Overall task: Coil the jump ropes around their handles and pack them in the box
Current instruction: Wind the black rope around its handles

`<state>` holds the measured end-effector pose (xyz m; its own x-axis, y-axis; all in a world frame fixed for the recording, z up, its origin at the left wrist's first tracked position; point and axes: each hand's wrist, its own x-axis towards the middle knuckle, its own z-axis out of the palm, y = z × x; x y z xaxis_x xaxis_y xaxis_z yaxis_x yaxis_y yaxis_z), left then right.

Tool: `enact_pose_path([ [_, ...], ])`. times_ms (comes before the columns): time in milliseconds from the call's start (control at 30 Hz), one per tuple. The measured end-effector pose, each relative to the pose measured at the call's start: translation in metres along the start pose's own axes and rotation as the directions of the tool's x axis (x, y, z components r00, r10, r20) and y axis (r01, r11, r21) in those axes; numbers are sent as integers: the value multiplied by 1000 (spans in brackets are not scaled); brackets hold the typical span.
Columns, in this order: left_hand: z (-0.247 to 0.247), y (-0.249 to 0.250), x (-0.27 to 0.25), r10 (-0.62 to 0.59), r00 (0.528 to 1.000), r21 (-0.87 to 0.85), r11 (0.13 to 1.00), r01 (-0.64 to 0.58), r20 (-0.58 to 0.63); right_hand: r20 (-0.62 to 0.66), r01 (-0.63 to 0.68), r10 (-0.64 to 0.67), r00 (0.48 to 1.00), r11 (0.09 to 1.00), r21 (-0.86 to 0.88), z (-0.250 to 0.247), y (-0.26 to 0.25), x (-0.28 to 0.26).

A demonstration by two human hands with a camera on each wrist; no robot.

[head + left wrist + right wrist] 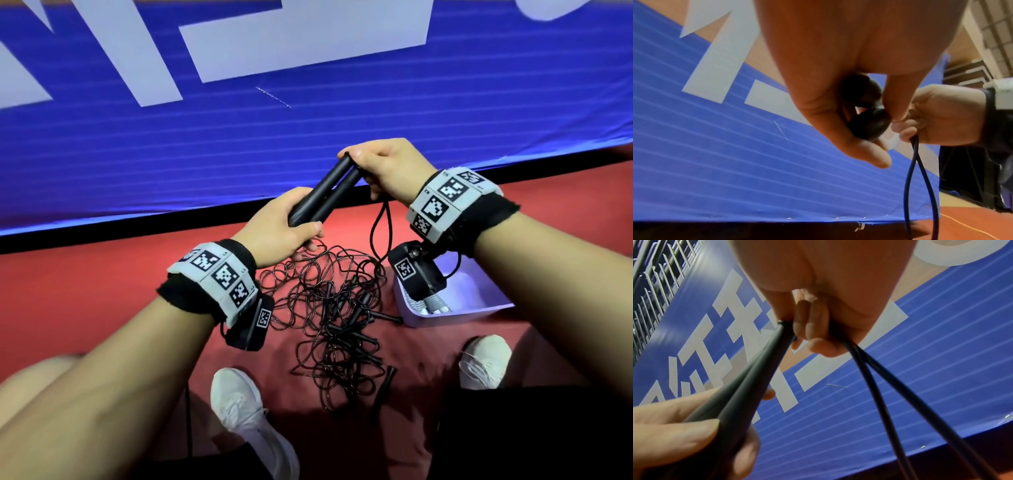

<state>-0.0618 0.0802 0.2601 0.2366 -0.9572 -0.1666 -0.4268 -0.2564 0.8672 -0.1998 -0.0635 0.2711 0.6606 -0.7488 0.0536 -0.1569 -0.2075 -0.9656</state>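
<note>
Two black jump rope handles [325, 190] lie side by side, raised above the floor. My left hand [291, 226] grips their near ends [867, 123]. My right hand [380, 168] holds their far ends and pinches the doubled black cord [380, 222] that hangs from there toward the floor. From the right wrist, the handles [748, 386] run toward my left hand [684, 434] and two cord strands [890, 386] drop from my right fingers [813, 324]. A tangled pile of black ropes and handles [339, 322] lies on the red floor. The lilac box [479, 305] stands right of it.
A blue banner with white lettering [274, 102] rises just beyond my hands. My white shoes [243, 414] [484, 359] flank the pile. Something grey and ribbed [433, 303] lies in the box. A loose handle [385, 387] lies near the pile's front edge.
</note>
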Motion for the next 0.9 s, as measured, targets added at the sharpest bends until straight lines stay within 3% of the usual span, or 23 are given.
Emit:
enact_pose_path([
  [100, 3, -2, 0, 25, 998, 58, 998, -22, -53, 8, 24, -24, 1000, 999, -31, 0, 2, 1],
  [333, -9, 2, 0, -30, 996, -42, 999, 33, 88, -43, 16, -15, 999, 1000, 10, -10, -1, 6],
  [600, -10, 1, 4, -49, 997, 23, 999, 48, 61, -83, 48, -54, 995, 997, -67, -12, 0, 10],
  [733, -3, 1, 5, -39, 999, 70, 997, 38, 8, -113, 23, -22, 993, 1000, 8, -10, 1, 10],
  [900, -5, 8, 7, -30, 996, -120, 993, 20, -79, -147, 14, 13, 989, 984, 177, -3, -1, 12],
])
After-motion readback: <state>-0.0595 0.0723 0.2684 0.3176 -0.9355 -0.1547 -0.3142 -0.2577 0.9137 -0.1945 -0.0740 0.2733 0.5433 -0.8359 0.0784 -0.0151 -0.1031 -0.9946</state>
